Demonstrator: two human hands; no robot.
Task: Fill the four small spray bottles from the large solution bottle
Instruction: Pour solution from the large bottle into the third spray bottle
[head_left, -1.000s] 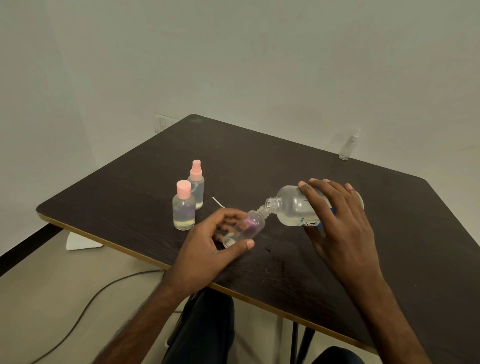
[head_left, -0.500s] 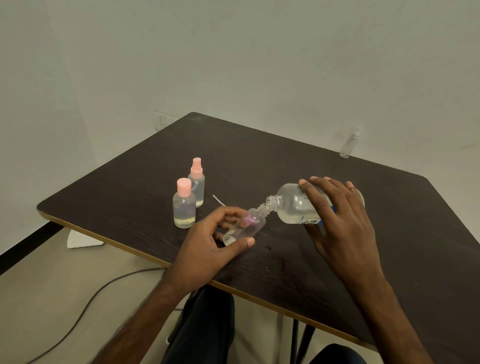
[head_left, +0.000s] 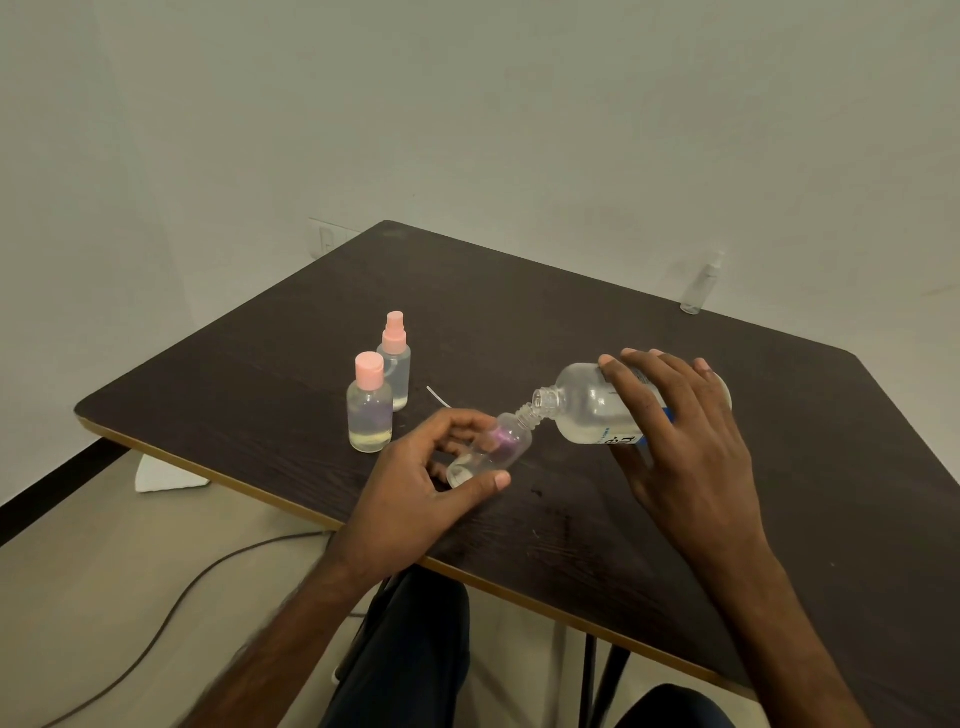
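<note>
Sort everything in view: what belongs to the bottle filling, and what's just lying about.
Job:
large solution bottle in the right hand
open small bottle in the left hand
pink-capped bottle
pink-sprayer bottle
far clear spray bottle, probably the fourth

Lying about:
white object
cable
wall socket

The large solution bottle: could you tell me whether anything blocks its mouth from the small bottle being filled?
Nothing visible: the right hand tilts the large clear solution bottle, its open mouth at the uncapped neck of the left hand's small clear bottle.
</note>
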